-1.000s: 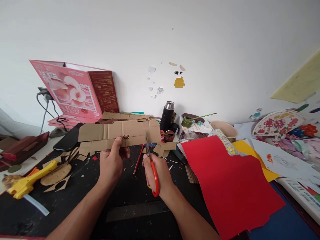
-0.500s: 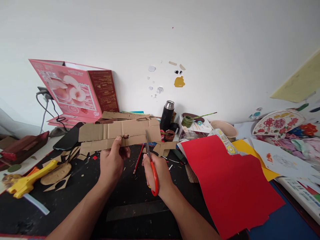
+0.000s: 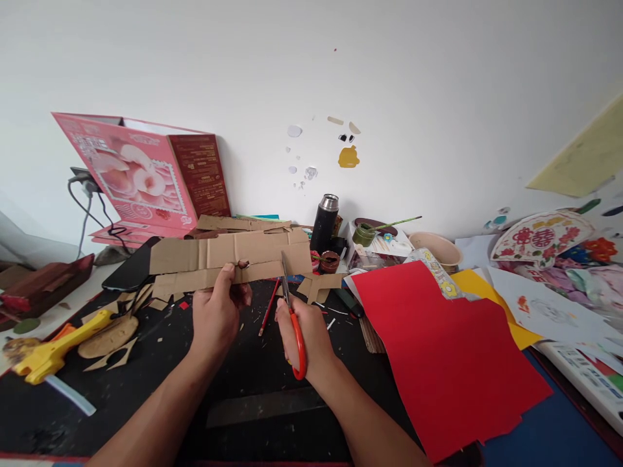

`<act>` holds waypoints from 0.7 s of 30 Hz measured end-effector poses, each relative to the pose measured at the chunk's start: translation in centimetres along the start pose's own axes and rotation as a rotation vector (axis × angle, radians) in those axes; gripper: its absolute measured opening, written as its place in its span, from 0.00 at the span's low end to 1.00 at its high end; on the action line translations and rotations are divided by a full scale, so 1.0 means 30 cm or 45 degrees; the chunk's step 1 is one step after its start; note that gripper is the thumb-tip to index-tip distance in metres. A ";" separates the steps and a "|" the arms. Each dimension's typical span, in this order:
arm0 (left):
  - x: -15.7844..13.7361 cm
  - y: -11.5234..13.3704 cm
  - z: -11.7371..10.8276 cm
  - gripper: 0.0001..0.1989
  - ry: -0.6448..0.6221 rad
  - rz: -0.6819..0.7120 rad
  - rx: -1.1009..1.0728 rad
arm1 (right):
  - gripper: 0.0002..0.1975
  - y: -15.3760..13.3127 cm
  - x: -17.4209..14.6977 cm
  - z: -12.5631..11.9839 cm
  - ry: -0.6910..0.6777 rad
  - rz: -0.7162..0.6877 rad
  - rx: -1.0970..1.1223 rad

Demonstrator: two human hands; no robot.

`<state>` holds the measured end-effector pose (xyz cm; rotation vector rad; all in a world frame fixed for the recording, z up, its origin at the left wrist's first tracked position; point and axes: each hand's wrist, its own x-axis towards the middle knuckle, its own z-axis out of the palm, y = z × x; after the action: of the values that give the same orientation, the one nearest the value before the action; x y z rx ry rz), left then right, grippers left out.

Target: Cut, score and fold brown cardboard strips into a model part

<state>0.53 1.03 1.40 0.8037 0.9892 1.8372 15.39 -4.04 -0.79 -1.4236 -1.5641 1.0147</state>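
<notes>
My left hand (image 3: 220, 310) pinches a long strip of brown cardboard (image 3: 253, 250) by its lower edge, thumb in front and fingers behind. The strip is creased and held up above the black table mat, with a slit running along its lower part. Scissors (image 3: 298, 337) with red-orange handles are gripped in my right hand (image 3: 307, 334). Their blades point up and overlap the strip near its right end. Under the hands lies a red pencil (image 3: 268, 308), and cardboard offcuts (image 3: 321, 285) sit just right of the blades.
A yellow glue gun (image 3: 63, 347) lies at the left, near a black phone (image 3: 129, 267). Behind stand a pink box (image 3: 141, 175), a black thermos (image 3: 324, 224) and a green paint jar (image 3: 363, 235). Red paper (image 3: 448, 357) covers the right side, beside a beige bowl (image 3: 438, 250).
The cardboard strip and both hands appear almost unmoved, with the whole view shifted slightly. The scissors stay at the strip's right part, their blades looking a little closer together.
</notes>
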 end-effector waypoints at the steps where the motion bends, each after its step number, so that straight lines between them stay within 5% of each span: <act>1: 0.000 0.000 0.001 0.11 -0.003 0.004 -0.005 | 0.23 0.001 0.000 0.001 0.008 0.002 -0.005; 21: -0.001 0.004 0.008 0.12 0.022 -0.016 -0.022 | 0.18 -0.008 0.010 -0.002 0.064 -0.097 -0.166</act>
<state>0.69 1.05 1.62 0.7710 0.9853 1.8424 15.33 -3.74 -0.54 -1.4535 -1.6601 0.8392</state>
